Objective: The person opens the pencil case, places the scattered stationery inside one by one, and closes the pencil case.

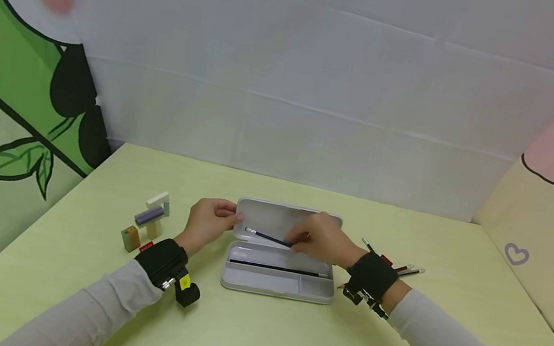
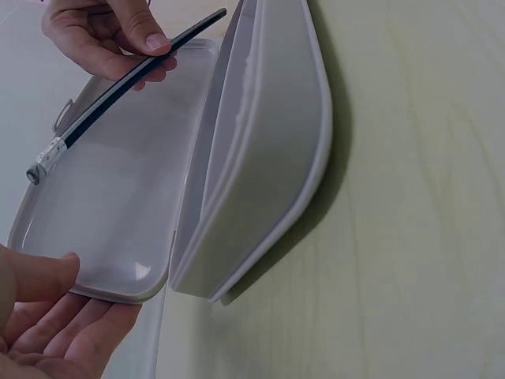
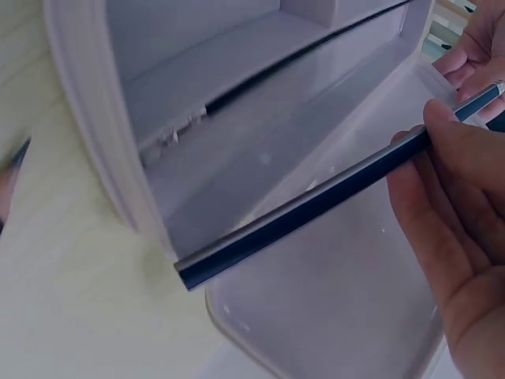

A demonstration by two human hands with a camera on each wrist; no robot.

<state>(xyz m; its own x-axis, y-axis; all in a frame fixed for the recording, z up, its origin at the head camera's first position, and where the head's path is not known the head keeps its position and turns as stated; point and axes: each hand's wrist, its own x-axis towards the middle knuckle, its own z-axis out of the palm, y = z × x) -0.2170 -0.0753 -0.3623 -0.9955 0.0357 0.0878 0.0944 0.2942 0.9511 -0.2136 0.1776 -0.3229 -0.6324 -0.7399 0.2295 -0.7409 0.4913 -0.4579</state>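
Note:
An open pale-grey pencil case [image 1: 262, 288] lies on the table with its lid [image 1: 269, 215] raised at the back. My left hand [image 1: 209, 224] pinches the lid's left corner, thumb inside and fingers beneath, as the left wrist view shows. Between right thumb and fingers, my right hand [image 1: 321, 236] grips a dark blue pencil [image 2: 106, 101] in front of the lid. Its eraser end points left; the other end looks flat-cut in the right wrist view. A second dark pencil [image 3: 260, 83], also with a metal-banded end, lies lengthwise in the case's rear compartment.
Left of the case stand several small blocks, among them a white block [image 1: 158, 199], a purple block [image 1: 149, 216] and an orange-and-green block [image 1: 130, 238]. Several loose pencils [image 1: 411, 272] lie at right, partly behind my right wrist. A white sheet [image 1: 294, 77] hangs behind the table.

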